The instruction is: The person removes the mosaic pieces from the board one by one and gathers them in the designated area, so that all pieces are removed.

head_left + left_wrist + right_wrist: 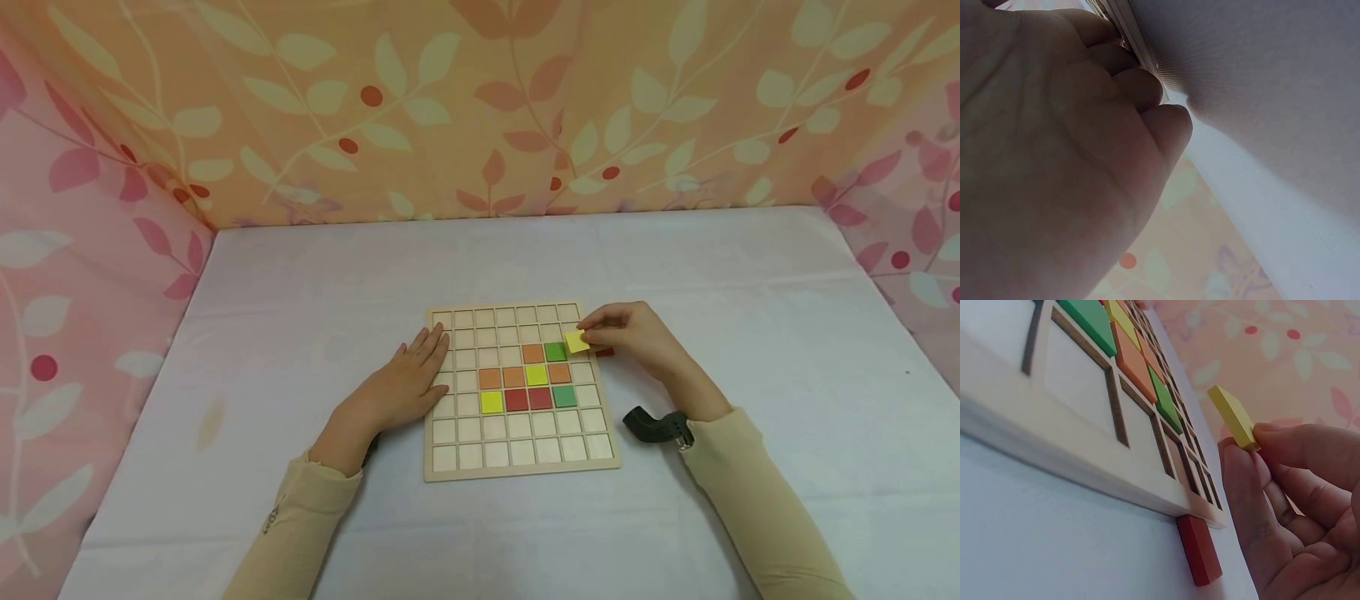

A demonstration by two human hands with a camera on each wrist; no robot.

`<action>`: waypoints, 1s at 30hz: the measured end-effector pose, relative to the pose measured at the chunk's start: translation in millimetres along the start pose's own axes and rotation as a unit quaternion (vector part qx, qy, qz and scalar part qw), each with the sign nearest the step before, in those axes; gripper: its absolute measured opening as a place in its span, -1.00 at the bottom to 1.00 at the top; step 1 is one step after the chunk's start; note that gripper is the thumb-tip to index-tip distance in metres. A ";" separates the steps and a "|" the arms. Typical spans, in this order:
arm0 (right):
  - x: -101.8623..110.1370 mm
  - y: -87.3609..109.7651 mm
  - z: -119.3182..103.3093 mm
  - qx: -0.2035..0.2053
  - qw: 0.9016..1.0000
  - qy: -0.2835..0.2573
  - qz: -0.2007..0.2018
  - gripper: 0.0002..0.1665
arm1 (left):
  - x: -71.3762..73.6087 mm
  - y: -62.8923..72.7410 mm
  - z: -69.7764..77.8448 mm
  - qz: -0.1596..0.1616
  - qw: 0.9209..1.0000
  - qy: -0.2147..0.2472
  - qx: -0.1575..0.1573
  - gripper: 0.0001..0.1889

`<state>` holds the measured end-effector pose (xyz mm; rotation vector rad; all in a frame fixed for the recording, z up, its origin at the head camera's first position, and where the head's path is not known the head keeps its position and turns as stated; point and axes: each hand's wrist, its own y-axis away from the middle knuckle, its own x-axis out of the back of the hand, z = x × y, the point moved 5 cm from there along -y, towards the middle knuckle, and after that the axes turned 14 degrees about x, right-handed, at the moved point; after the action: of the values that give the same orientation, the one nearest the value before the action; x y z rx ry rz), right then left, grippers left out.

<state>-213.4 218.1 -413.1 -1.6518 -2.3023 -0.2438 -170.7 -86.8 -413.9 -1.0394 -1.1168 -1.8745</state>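
My right hand pinches a square yellow tile between thumb and fingertip. In the right wrist view the tile is tilted and held above a wooden grid board, near its right edge. Green, orange, yellow and dark red tiles fill several cells in the middle rows, among them a green tile close to the held one. With fingers extended, my left hand rests at the board's left edge. A dark red tile lies outside the board by its right edge, partly hidden by the right hand in the head view.
White cloth covers the table around the board. Floral curtains stand behind it and on both sides. A black strap-like piece sticks out from the right wrist beside the board.
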 end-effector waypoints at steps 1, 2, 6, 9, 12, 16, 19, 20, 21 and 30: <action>0.7 0.8 -0.1 0.001 1.000 -0.001 0.000 -0.75 | -0.6 -0.3 -0.4 0.002 1.000 0.000 0.000 -0.28; 1.6 1.5 0.2 0.003 1.000 -0.005 0.000 -0.75 | -0.8 -0.4 -0.3 0.002 1.000 0.001 0.000 -0.28; 5.5 4.9 1.2 0.011 1.000 -0.019 0.000 -0.75 | -1.2 -0.6 -0.2 0.003 1.000 0.001 -0.001 -0.28; 9.1 8.0 1.6 0.018 0.999 -0.032 0.000 -0.75 | 0.0 -0.4 0.4 -0.001 1.000 -0.001 0.001 -0.28; 13.3 11.1 2.0 0.021 0.999 -0.035 0.002 -0.73 | 1.3 -0.5 0.8 -0.002 1.000 -0.002 0.002 -0.27; 20.3 15.5 2.4 0.026 0.999 -0.032 0.010 -0.70 | 2.2 -0.8 1.2 -0.003 1.000 -0.002 0.001 -0.28; 26.0 18.1 2.3 0.035 0.999 -0.033 0.018 -0.69 | 1.9 -1.3 1.2 -0.003 1.000 -0.003 0.000 -0.28; 27.8 18.8 2.4 0.037 0.999 -0.031 0.021 -0.70 | 1.7 -1.5 1.2 -0.004 1.000 -0.003 -0.001 -0.28; 29.7 19.2 2.7 0.039 0.999 -0.027 0.024 -0.71 | 1.7 -1.4 1.1 -0.003 1.000 -0.003 -0.001 -0.28; 41.2 22.4 7.6 0.032 0.999 -0.018 0.040 -0.77 | 1.8 -0.8 0.9 -0.006 1.000 -0.003 0.003 -0.27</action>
<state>-205.6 264.6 -407.2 -1.7248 -2.2401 -0.1240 -171.9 -85.9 -412.3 -1.0388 -1.1342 -1.8782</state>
